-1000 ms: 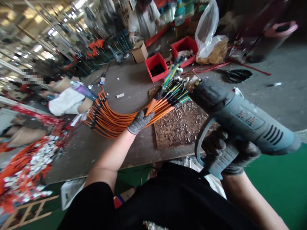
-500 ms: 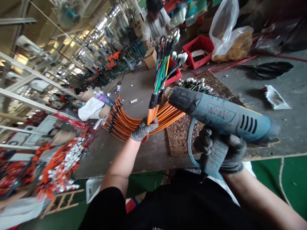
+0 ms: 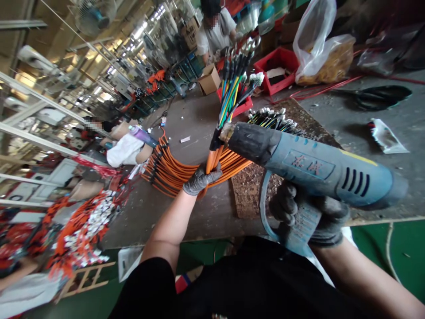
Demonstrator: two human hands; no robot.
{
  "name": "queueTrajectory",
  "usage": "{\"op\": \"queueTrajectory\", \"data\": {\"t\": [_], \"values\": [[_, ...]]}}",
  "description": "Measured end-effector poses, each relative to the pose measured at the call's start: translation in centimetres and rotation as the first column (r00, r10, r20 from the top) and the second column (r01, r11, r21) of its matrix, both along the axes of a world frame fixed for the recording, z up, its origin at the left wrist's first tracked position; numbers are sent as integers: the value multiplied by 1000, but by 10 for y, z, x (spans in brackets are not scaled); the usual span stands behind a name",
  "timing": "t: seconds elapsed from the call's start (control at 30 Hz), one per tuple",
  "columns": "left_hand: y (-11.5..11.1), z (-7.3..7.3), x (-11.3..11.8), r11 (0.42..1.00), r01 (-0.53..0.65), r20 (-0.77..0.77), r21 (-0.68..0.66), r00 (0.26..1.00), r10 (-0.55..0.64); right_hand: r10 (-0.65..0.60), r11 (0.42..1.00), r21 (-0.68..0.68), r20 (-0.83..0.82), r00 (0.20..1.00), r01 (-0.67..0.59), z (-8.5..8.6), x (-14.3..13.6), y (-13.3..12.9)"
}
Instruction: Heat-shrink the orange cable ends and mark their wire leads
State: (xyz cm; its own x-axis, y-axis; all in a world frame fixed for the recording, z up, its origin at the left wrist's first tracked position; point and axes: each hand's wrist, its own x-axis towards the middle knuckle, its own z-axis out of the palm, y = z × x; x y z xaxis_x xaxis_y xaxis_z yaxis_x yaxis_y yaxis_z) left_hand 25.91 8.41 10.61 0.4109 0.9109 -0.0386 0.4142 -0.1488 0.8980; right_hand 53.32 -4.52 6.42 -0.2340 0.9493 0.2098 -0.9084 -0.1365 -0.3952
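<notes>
Evidently work stands partway: left hand (image 3: 202,178) closed round raised orange cables (image 3: 212,162), black sleeves (image 3: 215,141) fitted but shrinkage unverifiable, right hand (image 3: 307,212) closed round the heat gun (image 3: 308,164) alongside, further cables (image 3: 179,170) lying on the counter (image 3: 199,117).

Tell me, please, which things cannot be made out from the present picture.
In the head view:
Trigger area of the blue plastic heat gun: covered by the grey-gloved right hand.
Part of the grey-gloved left hand: behind the bundled orange cables it holds.
Top of the translucent plastic bag: cut off by upper edge.
Any print on the flat white strip: too small.
</notes>
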Motion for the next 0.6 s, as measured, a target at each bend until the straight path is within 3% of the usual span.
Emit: {"op": "queueTrajectory", "data": {"t": [0.23,0.43,0.6], "values": [[3,4,0,997,-11,53,-73,998,15,9,1000,14,9,1000,-9,-5,2,2],[4,7,1,997,24,27,-70,999,-22,13,999,-32,-14,1000,-14,-5,2,3],[2,4,4,999,-36,17,-35,999,37,-13,1000,10,25,1000,13,-2,2,2]]}}
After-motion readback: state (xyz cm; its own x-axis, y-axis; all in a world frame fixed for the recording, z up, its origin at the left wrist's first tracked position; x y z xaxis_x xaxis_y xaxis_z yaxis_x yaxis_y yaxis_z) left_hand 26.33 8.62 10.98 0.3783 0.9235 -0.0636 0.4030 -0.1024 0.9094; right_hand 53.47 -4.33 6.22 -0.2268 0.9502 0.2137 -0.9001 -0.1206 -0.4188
